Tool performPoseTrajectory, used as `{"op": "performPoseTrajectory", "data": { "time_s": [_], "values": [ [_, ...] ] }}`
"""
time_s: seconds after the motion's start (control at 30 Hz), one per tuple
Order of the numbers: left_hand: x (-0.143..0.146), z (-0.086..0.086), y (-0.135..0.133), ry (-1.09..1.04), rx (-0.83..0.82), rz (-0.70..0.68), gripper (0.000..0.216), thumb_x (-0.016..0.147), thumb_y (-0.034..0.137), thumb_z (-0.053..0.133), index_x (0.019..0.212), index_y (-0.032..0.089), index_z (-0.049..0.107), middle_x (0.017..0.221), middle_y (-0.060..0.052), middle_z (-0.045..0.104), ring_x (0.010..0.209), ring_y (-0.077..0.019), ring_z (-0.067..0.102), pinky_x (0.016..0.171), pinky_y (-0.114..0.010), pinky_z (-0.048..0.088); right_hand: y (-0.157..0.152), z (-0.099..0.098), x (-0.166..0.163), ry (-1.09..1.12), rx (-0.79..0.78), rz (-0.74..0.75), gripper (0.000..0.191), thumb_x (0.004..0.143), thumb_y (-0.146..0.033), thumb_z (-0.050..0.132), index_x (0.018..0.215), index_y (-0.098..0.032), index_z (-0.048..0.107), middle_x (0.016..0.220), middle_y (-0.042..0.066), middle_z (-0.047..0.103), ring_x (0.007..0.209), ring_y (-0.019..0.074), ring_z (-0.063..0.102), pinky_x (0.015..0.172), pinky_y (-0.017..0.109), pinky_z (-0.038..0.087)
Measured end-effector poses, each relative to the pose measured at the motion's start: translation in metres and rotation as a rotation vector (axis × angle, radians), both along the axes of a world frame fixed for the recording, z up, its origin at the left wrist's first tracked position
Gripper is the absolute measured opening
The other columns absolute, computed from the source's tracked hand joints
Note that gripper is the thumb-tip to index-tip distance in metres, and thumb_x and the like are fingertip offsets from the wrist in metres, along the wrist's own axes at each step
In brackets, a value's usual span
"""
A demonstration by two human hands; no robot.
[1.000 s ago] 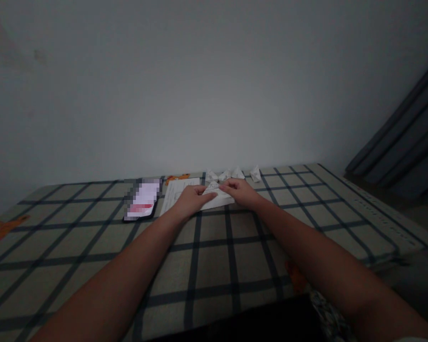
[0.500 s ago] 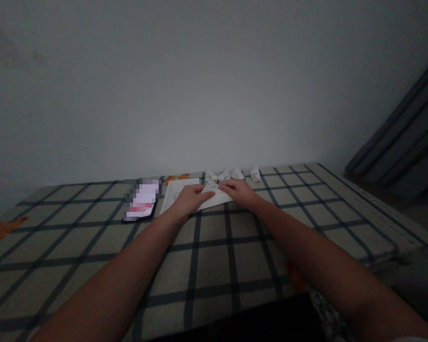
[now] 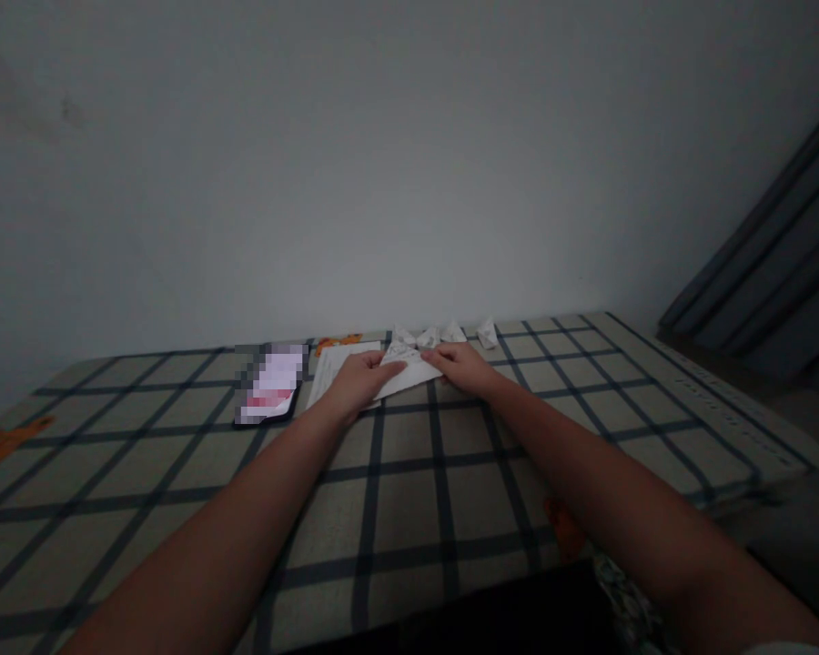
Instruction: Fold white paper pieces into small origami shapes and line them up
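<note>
Between my hands is a folded piece of white paper [image 3: 410,372] with a slanted upper edge and some print near its top. My left hand [image 3: 360,377] grips its left side, thumb lying on top and fingers curled behind. At the right side, my right hand [image 3: 461,367] pinches it between thumb and fingers. Flat on the cloth by my left hand lies a printed sheet [image 3: 328,368], partly covered by that hand. Just beyond the held paper stand several small folded paper pieces, one [image 3: 487,334] set apart to the right.
A phone [image 3: 271,384] with a lit, blurred screen lies to the left. The checked cloth [image 3: 409,500] has orange figures on it, one [image 3: 10,442] at far left. A pale wall [image 3: 409,182] rises behind, and a dark curtain [image 3: 778,227] hangs at right.
My left hand has shifted slightly left along the paper, and its thumb has drawn back from the middle. More of the paper shows between my hands. My right hand has barely moved.
</note>
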State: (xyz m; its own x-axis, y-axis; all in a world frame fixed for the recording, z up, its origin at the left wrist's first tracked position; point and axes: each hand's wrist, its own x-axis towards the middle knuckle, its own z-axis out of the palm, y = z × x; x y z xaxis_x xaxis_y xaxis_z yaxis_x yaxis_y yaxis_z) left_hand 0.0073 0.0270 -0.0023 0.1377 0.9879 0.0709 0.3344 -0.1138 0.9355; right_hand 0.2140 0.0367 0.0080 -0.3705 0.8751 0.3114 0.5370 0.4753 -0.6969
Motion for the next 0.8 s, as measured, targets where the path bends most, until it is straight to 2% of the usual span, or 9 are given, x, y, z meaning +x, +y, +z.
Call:
{"op": "performPoseTrajectory", "data": {
  "time_s": [0.13, 0.23, 0.37, 0.5, 0.63, 0.8],
  "values": [
    [0.001, -0.003, 0.002, -0.034, -0.042, -0.013, 0.042, 0.066, 0.048, 0.068, 0.087, 0.012, 0.067, 0.069, -0.005, 0.065, 0.052, -0.0127, 0.052, 0.045, -0.022, 0.031, -0.002, 0.002, 0.0, 0.018, 0.041, -0.021, 0.044, 0.084, -0.047, 0.045, 0.054, -0.016, 0.048, 0.052, -0.002, 0.045, 0.054, 0.0093, 0.041, 0.053, 0.022, 0.028],
    [0.003, -0.005, 0.002, -0.049, -0.059, -0.08, 0.037, 0.063, 0.041, 0.071, 0.084, 0.012, 0.067, 0.071, -0.006, 0.066, 0.053, -0.013, 0.054, 0.047, -0.023, 0.034, -0.001, 0.0, 0.0, 0.108, -0.024, -0.007, 0.044, 0.082, -0.051, 0.048, 0.055, -0.015, 0.05, 0.051, -0.002, 0.047, 0.051, 0.009, 0.042, 0.051, 0.022, 0.03],
    [0.007, -0.002, -0.002, -0.087, -0.089, -0.16, 0.033, 0.063, 0.04, 0.072, 0.079, 0.012, 0.067, 0.06, -0.003, 0.062, 0.047, -0.01, 0.047, 0.046, -0.022, 0.031, 0.003, -0.003, 0.0, 0.307, -0.079, -0.01, 0.046, 0.08, -0.056, 0.048, 0.057, -0.016, 0.05, 0.051, -0.002, 0.048, 0.05, 0.0094, 0.045, 0.05, 0.022, 0.034],
    [0.01, 0.002, -0.005, -0.237, -0.038, -0.135, 0.033, 0.064, 0.04, 0.073, 0.081, 0.012, 0.068, 0.068, -0.004, 0.065, 0.054, -0.0107, 0.051, 0.051, -0.023, 0.036, 0.005, -0.006, -0.003, 0.489, -0.218, 0.069, 0.044, 0.08, -0.057, 0.047, 0.07, -0.016, 0.056, 0.061, 0.001, 0.057, 0.053, 0.0111, 0.052, 0.053, 0.024, 0.042],
    [0.01, 0.003, -0.005, -0.305, -0.023, -0.084, 0.034, 0.064, 0.041, 0.073, 0.084, 0.012, 0.069, 0.072, -0.006, 0.066, 0.057, -0.0115, 0.052, 0.053, -0.024, 0.038, 0.003, -0.007, -0.006, 0.405, -0.268, 0.187, 0.032, 0.073, -0.045, 0.062, 0.083, -0.014, 0.064, 0.077, 0.004, 0.066, 0.064, 0.0123, 0.058, 0.062, 0.025, 0.047],
    [0.01, -0.002, -0.003, -0.299, -0.01, -0.097, 0.035, 0.066, 0.045, 0.071, 0.079, 0.012, 0.069, 0.071, -0.005, 0.063, 0.059, -0.0115, 0.052, 0.055, -0.024, 0.038, 0.001, -0.005, -0.005, 0.334, -0.217, 0.155, 0.028, 0.076, -0.038, 0.06, 0.086, -0.012, 0.066, 0.083, 0.006, 0.068, 0.069, 0.0138, 0.059, 0.064, 0.026, 0.046]
  ]
}}
